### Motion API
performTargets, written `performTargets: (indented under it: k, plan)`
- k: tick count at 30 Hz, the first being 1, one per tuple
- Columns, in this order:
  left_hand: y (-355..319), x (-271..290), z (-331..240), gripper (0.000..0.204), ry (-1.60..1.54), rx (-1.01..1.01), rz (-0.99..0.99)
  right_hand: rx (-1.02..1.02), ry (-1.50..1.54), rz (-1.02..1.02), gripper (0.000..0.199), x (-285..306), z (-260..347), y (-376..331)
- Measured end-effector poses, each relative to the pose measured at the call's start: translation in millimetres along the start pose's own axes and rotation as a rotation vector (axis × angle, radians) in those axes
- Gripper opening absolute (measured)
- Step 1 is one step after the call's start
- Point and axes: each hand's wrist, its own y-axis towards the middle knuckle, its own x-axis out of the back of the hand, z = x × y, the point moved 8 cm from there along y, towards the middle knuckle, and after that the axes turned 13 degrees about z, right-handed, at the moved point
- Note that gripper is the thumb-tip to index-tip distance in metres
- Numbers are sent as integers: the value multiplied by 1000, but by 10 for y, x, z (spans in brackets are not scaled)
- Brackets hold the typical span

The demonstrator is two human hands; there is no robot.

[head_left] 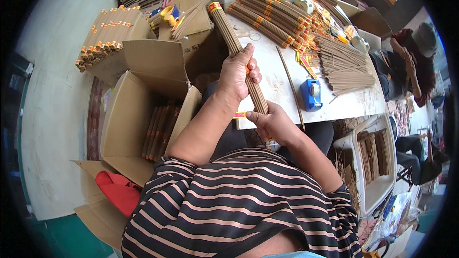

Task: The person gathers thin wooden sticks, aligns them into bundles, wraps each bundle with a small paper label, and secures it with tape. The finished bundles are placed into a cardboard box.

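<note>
A bundle of thin brown incense sticks is held aslant before me, a red-and-yellow band around its far end. My left hand is closed around its middle, where a bit of red shows at the fingers. At the near end my right hand pinches a red-and-yellow paper label against the sticks. The label's free end sticks out to the left past my thumb. The fingers behind the bundle are partly hidden. To the right, a blue tape dispenser and one loose stick lie on the white table.
Banded bundles and loose sticks cover the table's far side. An open cardboard box with bundles inside stands left. More bundles are stacked behind it. A white tub of sticks is right. Other people sit nearby.
</note>
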Motion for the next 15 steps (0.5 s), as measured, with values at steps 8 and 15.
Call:
performTargets:
  k: [8, 15]
  plan:
    - [-66, 105, -255, 30, -98, -49, 83, -21, 172, 143, 27, -282, 79, 89]
    - [-365, 61, -906, 27, 35, -219, 133, 1, -110, 278, 38, -548, 191, 269]
